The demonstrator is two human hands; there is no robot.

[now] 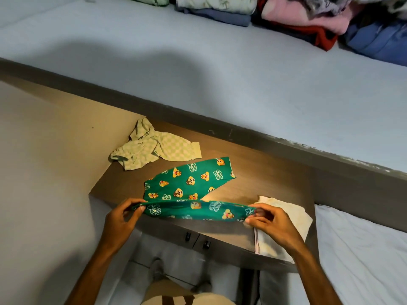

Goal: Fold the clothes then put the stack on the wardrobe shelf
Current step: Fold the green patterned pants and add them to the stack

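Head view: both hands (left (123, 219), right (269, 221)) pinch green trousers (189, 183) taut

**What the head camera could not show**

At twelve to two o'clock the piled clothes (308, 16) on the shelf (198, 69) ran off the top and right edges, so their full extent could not be told. The right hand (271, 223) covered part of the white cloth (284, 208), and its fingertips (253, 216) were blurred where they pinched the green trousers (189, 179). The trousers' near fold hid the fabric beneath it, and their printed lettering was too small to read. At six o'clock both forearms left the bottom edge. The two small knobs (197, 239) under the table (264, 172) sat in shadow, their form unclear.
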